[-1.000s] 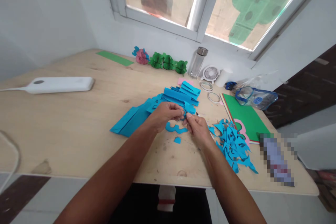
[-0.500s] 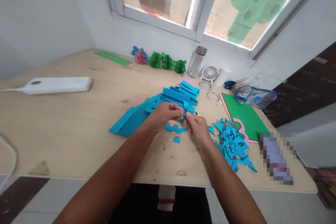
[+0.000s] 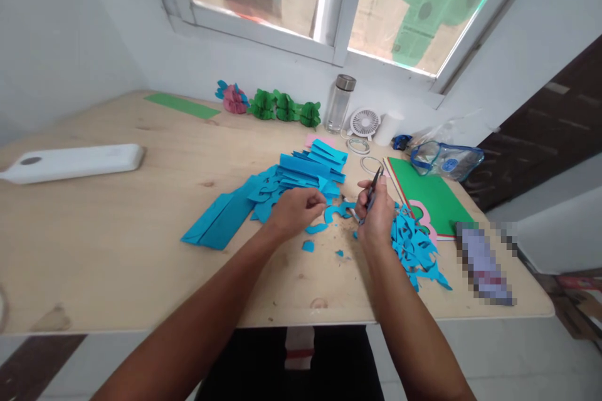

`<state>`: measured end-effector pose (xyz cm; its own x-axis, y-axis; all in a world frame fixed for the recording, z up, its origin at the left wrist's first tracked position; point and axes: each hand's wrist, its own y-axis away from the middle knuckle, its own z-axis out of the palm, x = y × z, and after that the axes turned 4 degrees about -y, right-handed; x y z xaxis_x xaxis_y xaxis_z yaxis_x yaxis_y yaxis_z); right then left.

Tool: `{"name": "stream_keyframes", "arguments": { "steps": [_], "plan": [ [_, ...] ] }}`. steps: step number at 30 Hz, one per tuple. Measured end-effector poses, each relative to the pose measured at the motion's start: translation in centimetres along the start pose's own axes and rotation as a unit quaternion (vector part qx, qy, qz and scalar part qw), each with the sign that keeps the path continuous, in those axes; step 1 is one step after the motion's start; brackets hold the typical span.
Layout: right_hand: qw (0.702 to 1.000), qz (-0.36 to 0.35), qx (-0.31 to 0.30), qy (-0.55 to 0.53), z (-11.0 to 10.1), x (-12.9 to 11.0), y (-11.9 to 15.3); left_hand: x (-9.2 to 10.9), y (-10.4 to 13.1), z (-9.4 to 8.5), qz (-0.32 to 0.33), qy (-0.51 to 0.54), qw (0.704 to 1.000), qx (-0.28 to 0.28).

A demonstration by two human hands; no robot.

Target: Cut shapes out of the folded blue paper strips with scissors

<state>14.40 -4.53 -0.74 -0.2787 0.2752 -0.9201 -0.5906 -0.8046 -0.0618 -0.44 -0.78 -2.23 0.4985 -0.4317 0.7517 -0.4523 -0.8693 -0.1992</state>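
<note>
In my right hand [image 3: 377, 210] is a pair of scissors [image 3: 373, 193], its dark blades pointing up and away from me. My left hand [image 3: 298, 212] has its fingertips pinched together; what they hold, if anything, I cannot make out. A curved blue paper piece [image 3: 333, 213] lies close to the left fingertips. Beyond that hand are stacked folded blue paper strips [image 3: 305, 169]. Cut blue shapes [image 3: 266, 191] and a larger folded blue sheet [image 3: 219, 219] lie to the left. Blue paper scraps [image 3: 416, 247] are heaped beside my right hand.
Along the wall stand paper honeycomb decorations [image 3: 285, 106], a glass bottle [image 3: 339, 103], a small fan [image 3: 364, 122] and a white roll [image 3: 388, 129]. Green sheets [image 3: 430, 194] and a clear pouch [image 3: 446, 161] lie right. A white device [image 3: 79, 161] rests left.
My hands were together at the blue paper and are now apart. The right hand has turned up, with the scissors showing in it. Small blue bits now lie between the hands.
</note>
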Motion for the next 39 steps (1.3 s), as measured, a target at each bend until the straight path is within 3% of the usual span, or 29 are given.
{"name": "stream_keyframes", "arguments": {
  "steps": [3, 6, 9, 13, 18, 20, 23, 26, 28, 34, 39],
  "plan": [
    [1.0, -0.001, 0.009, -0.005, 0.1, -0.1, 0.0, 0.1, -0.2, 1.7, 0.032, -0.205, 0.978, -0.001],
    [1.0, 0.003, 0.009, -0.017, 0.1, 0.0, -0.1, 0.8, -0.1, 3.0, 0.045, -0.33, 0.943, -0.014],
    [0.999, 0.009, -0.002, -0.033, 0.0, 0.2, -0.2, 1.2, -0.1, 3.8, 0.026, -0.362, 0.932, -0.023],
    [0.999, 0.018, -0.009, -0.042, -0.1, 0.5, -0.4, 0.8, -0.4, 4.2, 0.001, -0.343, 0.939, -0.027],
    [0.999, 0.005, 0.004, -0.033, -0.2, 0.6, -0.7, 0.4, -0.2, 4.3, -0.022, -0.273, 0.961, -0.016],
    [1.0, -0.004, 0.015, -0.024, -0.3, 0.6, -0.8, 0.1, -0.1, 4.1, -0.027, -0.196, 0.98, -0.005],
    [0.999, -0.015, 0.035, -0.021, -0.4, 0.6, -1.0, -0.2, -0.1, 3.6, -0.023, -0.027, 0.997, 0.071],
    [0.997, -0.027, 0.057, -0.04, -0.4, 0.6, -1.1, -0.2, -0.3, 2.9, -0.019, 0.122, 0.978, 0.166],
    [0.998, -0.015, 0.056, -0.039, -0.3, 0.6, -1.1, 0.1, -0.3, 2.6, -0.023, 0.195, 0.96, 0.198],
    [0.995, 0.075, -0.057, -0.014, -0.1, 1.2, -0.6, 0.9, -0.2, 2.3, -0.045, 0.323, 0.923, 0.206],
    [0.994, 0.055, -0.073, 0.065, -0.2, 2.3, -0.8, 0.7, -0.2, 2.6, -0.033, 0.307, 0.933, 0.185]
  ]
}}
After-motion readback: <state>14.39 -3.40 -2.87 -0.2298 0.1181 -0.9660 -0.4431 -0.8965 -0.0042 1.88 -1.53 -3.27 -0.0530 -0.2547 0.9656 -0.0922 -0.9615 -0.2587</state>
